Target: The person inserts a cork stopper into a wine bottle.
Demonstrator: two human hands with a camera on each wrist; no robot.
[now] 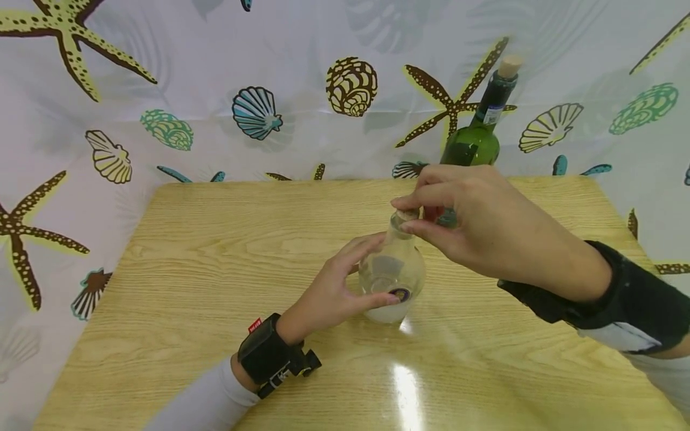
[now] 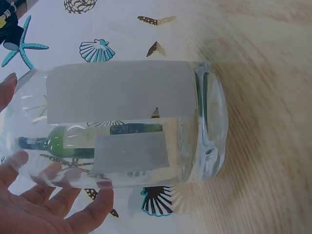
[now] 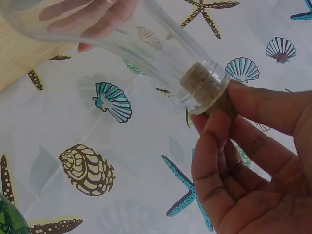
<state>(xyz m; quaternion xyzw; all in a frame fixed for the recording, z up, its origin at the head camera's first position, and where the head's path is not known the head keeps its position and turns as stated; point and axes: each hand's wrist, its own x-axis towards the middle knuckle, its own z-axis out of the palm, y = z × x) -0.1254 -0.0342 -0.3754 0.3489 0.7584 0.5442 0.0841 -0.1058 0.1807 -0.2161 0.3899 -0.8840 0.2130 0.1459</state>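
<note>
A clear glass bottle (image 1: 412, 257) with a rounded body stands near the middle of the wooden table. My left hand (image 1: 339, 281) holds its body from the left, thumb in front and fingers round the far side. Two pale rectangular labels (image 2: 119, 92) show on the glass in the left wrist view. At the bottle's mouth my right hand (image 1: 480, 221) pinches a cork (image 3: 202, 83) between thumb and fingers. Part of the cork sits inside the neck, and its outer end is mostly covered by the fingertips.
Just behind my right hand stands a green wine bottle (image 1: 487, 143) with its own cork (image 1: 510, 66) in the top, its lower part mostly hidden. A white cloth (image 1: 205, 60) printed with shells and starfish hangs behind the wooden table (image 1: 215, 239).
</note>
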